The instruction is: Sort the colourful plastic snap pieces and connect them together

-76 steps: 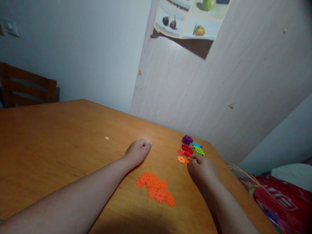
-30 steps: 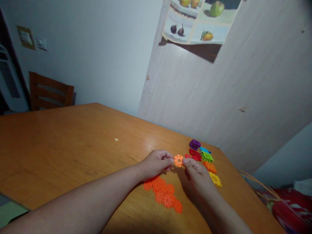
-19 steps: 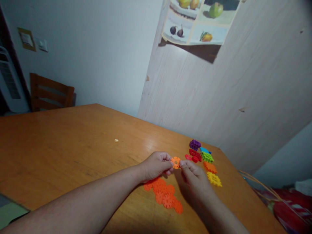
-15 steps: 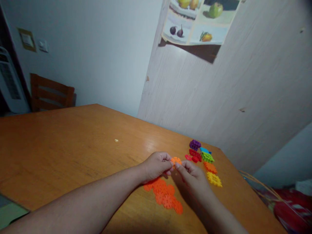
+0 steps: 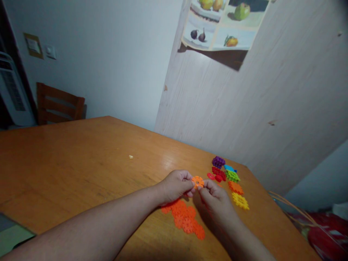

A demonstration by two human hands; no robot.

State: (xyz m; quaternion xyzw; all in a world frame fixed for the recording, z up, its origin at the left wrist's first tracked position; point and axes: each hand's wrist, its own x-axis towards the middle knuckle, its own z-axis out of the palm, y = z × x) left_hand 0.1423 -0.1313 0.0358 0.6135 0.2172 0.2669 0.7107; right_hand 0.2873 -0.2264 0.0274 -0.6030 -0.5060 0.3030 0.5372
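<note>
Orange disc (image 5: 197,181) now pinched betw. left hand (image 5: 176,185) & right hand (image 5: 216,197) fingertips, lifted off table (image 5: 81,159) nr right edge, above orange cluster (image 5: 185,219); right-side reach over, both hands now on piece.

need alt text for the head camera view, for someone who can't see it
Two bare hands, the left hand and right hand, pinch one orange snowflake disc between their fingertips above a wooden table. A flat cluster of joined orange discs lies just below them, and small piles of coloured discs sit to the right.
</note>
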